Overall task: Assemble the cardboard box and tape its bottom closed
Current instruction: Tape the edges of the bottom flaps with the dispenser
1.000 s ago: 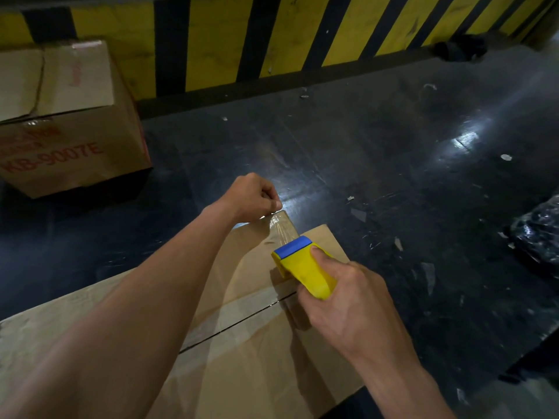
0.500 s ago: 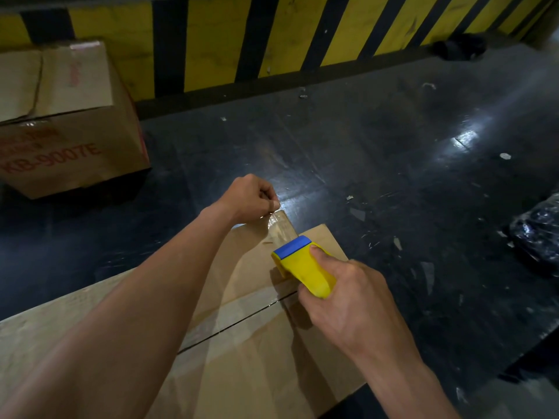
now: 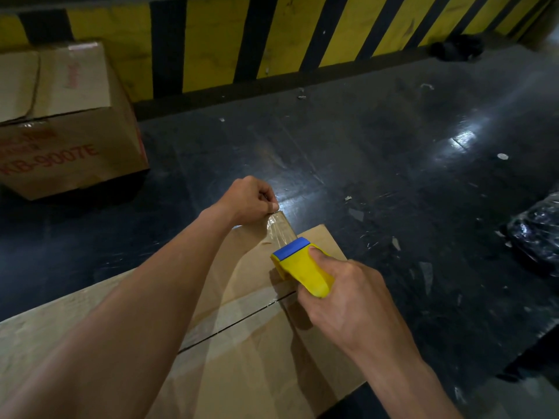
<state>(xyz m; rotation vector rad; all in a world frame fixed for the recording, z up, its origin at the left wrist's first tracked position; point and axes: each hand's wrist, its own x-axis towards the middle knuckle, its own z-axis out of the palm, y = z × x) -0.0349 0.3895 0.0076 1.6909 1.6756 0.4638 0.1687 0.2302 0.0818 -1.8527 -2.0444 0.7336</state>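
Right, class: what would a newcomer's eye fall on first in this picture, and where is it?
The yellow dispenser with its blue edge stands out, gripped by the right hand over the box. Clear tape runs from it to the left hand, which pinches its end at the box's far edge. Behind, a yellow-and-black striped wall crosses the top, with a second box at upper left.

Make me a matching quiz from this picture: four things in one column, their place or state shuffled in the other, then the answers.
1. tape dispenser
2. left hand
3. printed box
4. black plastic bundle

A. far left, by the striped wall
B. pinches the tape end
C. right edge, on the floor
D. gripped by the right hand

Pairs: 1-D, 2-B, 3-A, 4-C
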